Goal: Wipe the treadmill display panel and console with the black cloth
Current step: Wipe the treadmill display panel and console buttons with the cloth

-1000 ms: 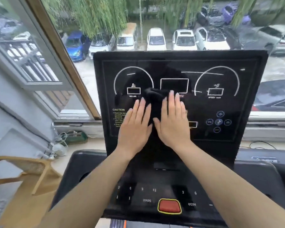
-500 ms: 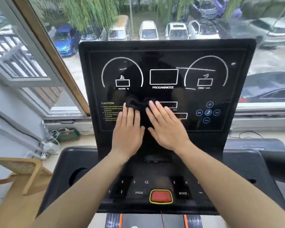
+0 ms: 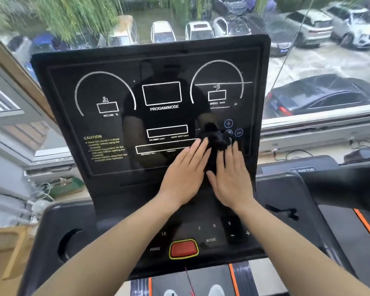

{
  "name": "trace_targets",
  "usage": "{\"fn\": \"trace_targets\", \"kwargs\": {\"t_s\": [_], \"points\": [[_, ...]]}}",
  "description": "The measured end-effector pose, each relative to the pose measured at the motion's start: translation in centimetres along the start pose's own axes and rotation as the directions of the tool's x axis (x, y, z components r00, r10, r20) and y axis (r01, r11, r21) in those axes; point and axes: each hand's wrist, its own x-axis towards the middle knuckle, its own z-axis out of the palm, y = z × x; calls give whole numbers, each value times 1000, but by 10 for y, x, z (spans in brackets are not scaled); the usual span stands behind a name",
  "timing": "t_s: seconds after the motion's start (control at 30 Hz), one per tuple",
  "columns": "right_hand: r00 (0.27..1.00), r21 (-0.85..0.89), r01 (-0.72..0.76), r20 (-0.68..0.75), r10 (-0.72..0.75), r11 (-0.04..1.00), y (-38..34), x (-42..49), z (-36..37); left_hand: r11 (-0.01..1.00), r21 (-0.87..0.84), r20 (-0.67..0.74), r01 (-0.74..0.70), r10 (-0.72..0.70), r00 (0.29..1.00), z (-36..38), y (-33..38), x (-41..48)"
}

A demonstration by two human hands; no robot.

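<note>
**Kid:** Where is the black cloth [image 3: 214,139] right now?

**Me:** It is bunched up on the display panel [image 3: 107,159], near the panel's lower right corner. It sits right by the small round buttons [image 3: 228,123].

**Kid:** Are you holding it tight?

**Me:** No. My left hand [image 3: 185,170] and my right hand [image 3: 231,176] are both flat, with the fingers out straight. They press the cloth on the panel. Nothing is squeezed in a fist. The cloth pokes out between my hands and past my fingertips.

**Kid:** Which hand is closer to it?

**Me:** Both touch it. The cloth lies up from my palms, toward the top edge of the panel. My right hand is nearer the panel's right edge.

**Kid:** Where do you think you go next?

**Me:** I think the big part of the panel is off to my left, so a push that way makes sense. The console [image 3: 210,240] with the red button [image 3: 183,248] sits below my wrists, at the near edge. It looks not wiped yet.
</note>
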Motion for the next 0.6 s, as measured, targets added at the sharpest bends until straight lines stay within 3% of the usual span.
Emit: {"fn": "trace_targets", "kwargs": {"t_s": [0.27, 0.4, 0.5, 0.6], "points": [[931, 89, 361, 10, -364, 928, -147, 6, 4, 976, -1, 133, 216, -214, 968, 8, -90, -128], [856, 17, 516, 0, -516, 856, -157, -9, 15, 965, -2, 38, 263, -263, 964, 9, -100, -160], [844, -15, 524, -125, -522, 851, -134, -12, 18, 940, -73, -83, 332, -337, 938, 6, -93, -151], [859, -48, 433, -281, -428, 900, -90, -16, 17, 936, -198, -129, 290, -318, 939, 6, -75, -121]]}}
